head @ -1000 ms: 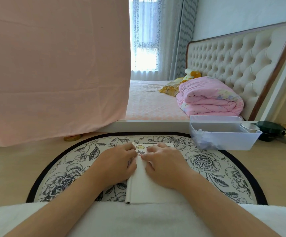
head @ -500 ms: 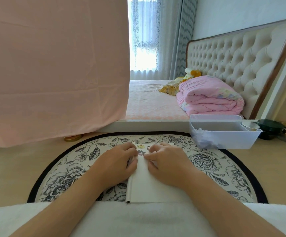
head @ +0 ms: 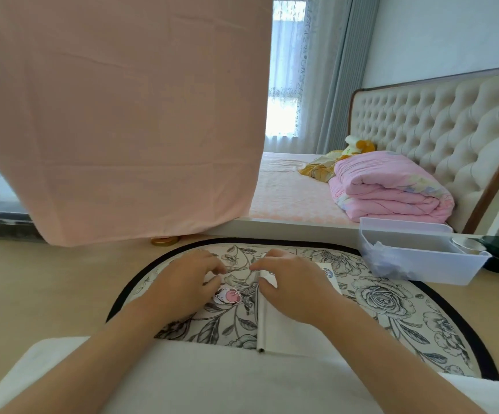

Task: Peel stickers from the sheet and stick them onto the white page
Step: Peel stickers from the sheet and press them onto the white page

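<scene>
round floral mat (head: 376, 297), black-bordered, on a pale wooden surface; its near edge is covered by a white cloth (head: 212, 380) over the person's lap. white page (head: 284, 330): right of the mat's centre, running from the near edge towards the middle, with a folded or rolled spine along its left side. a small blue sticker (head: 327, 272) shows at its far right corner, just beyond the knuckles. right hand (head: 296, 283): lies on the far part of the page, forefinger and thumb curled at the page's far left edge and pinching it, white paper showing between them. left hand (head: 182, 282): left of the mat's centre, apart from the right hand, fingers curled, thumb and forefinger nipping a white piece taken to be the sticker sheet (head: 209, 276), mostly hidden under the hand. pink sticker (head: 229, 295): cartoon figure with a white border, just beside the left thumb, between the two hands; cannot tell whether it lies on the mat or sits on the sheet. clear plastic bin (head: 421, 267): beyond the mat's far right edge, crumpled clear wrap inside. gold lid (head: 164, 241): beyond the far left edge, under a hanging pink cloth (head: 123, 115). behind: bed with a folded pink quilt (head: 391, 189) and a tufted headboard (head: 436, 124).
</scene>
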{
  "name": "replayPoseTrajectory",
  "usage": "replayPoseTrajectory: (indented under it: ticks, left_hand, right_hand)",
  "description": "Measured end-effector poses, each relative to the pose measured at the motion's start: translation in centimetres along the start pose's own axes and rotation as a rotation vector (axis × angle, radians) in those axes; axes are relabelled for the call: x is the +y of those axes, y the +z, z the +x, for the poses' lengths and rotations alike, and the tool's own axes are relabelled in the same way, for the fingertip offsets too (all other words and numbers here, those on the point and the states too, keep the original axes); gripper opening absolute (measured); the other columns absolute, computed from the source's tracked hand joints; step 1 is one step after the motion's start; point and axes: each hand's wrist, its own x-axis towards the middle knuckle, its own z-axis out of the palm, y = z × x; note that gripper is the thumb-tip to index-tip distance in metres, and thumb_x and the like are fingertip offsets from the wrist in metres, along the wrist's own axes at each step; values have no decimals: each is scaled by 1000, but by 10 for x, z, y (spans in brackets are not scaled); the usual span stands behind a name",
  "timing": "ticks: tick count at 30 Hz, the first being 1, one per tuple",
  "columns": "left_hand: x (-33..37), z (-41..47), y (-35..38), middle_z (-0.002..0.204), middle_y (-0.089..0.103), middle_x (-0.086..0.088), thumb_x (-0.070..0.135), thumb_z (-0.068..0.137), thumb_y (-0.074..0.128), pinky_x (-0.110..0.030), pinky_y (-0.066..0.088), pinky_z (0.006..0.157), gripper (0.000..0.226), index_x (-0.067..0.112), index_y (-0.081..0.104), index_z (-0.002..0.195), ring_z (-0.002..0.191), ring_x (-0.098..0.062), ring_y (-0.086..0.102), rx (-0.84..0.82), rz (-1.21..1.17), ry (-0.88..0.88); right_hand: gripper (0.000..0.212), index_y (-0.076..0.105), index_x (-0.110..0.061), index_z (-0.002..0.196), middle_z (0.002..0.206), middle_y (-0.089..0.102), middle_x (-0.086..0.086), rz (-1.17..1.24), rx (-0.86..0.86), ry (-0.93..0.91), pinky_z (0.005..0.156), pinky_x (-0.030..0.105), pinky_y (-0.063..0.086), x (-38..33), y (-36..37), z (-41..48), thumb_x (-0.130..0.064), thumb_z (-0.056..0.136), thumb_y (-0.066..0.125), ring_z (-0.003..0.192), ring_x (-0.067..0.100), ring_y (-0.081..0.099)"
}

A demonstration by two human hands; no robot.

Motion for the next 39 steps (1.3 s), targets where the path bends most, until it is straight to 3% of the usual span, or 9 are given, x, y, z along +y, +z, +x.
replayPoseTrajectory:
  ticks: [7, 11, 17, 22, 25, 28, 31, 35, 39]
  left_hand:
    - [-10, -15, 8, 103, 55, 22, 40, 94, 57, -23, 44, 91, 24, 35, 65, 116, 102, 1, 45, 0, -32, 11]
    - [-13, -15, 11, 104, 53, 22, 51, 90, 61, -26, 43, 89, 31, 40, 64, 118, 102, 0, 41, -20, -46, 45]
    - [-14, -11, 15, 107, 54, 22, 53, 88, 60, -30, 44, 91, 30, 41, 64, 115, 104, 0, 41, -17, -34, 35]
    - [-11, -11, 14, 106, 55, 21, 49, 88, 60, -31, 44, 92, 31, 42, 62, 118, 105, -3, 43, -14, -39, 26]
    - [-8, -12, 12, 108, 56, 21, 41, 90, 60, -31, 43, 95, 32, 41, 60, 122, 109, -4, 44, -7, -69, 23]
    - [-5, -13, 12, 112, 57, 21, 30, 92, 57, -30, 44, 97, 31, 40, 61, 121, 112, -1, 45, 13, -159, 15]
    - [3, -12, 10, 99, 66, 20, 32, 89, 59, -27, 50, 85, 22, 38, 67, 109, 97, 2, 56, 40, -391, -38]
    - [9, -10, 9, 81, 71, 18, 32, 84, 76, -18, 49, 66, 8, 34, 71, 90, 71, 1, 61, 117, -574, -127]
    - [5, -9, 11, 78, 71, 13, 23, 84, 76, -21, 48, 68, 14, 35, 70, 89, 67, 0, 59, 79, -554, -212]
  right_hand:
    - [40, 61, -32, 133, 130, 57, -5, -199, -221, -65, 94, 40, 49, -35, 15, 25, -50, 99, 50, 117, 22, 57]
    - [34, 66, -35, 124, 118, 60, -6, -195, -214, -54, 87, 36, 49, -37, 21, 28, -51, 97, 52, 108, 19, 59]
    - [30, 70, -38, 113, 97, 70, -16, -15, -77, 92, 83, 28, 48, -32, 23, 24, -51, 86, 69, 98, 7, 59]
    - [19, 75, -40, 87, 81, 71, -20, 168, -36, 209, 77, 26, 51, -27, 23, 26, -49, 73, 83, 83, -3, 61]
    - [17, 75, -39, 74, 71, 70, -22, 258, -28, 235, 71, 26, 51, -23, 24, 28, -50, 67, 87, 73, -2, 63]
    - [17, 77, -35, 73, 71, 73, -18, 429, -45, 249, 77, 28, 55, -21, 21, 24, -47, 68, 88, 74, 1, 69]
    - [17, 79, -23, 82, 76, 77, -6, 683, -44, 291, 79, 23, 52, -23, 14, 20, -32, 72, 89, 75, 5, 73]
    - [19, 77, -12, 92, 77, 78, 3, 813, -38, 352, 61, 13, 42, -25, 10, 17, -20, 77, 86, 51, -3, 62]
    - [19, 77, -14, 86, 74, 77, -3, 777, -33, 367, 66, 10, 45, -24, 14, 19, -25, 75, 88, 66, 2, 70]
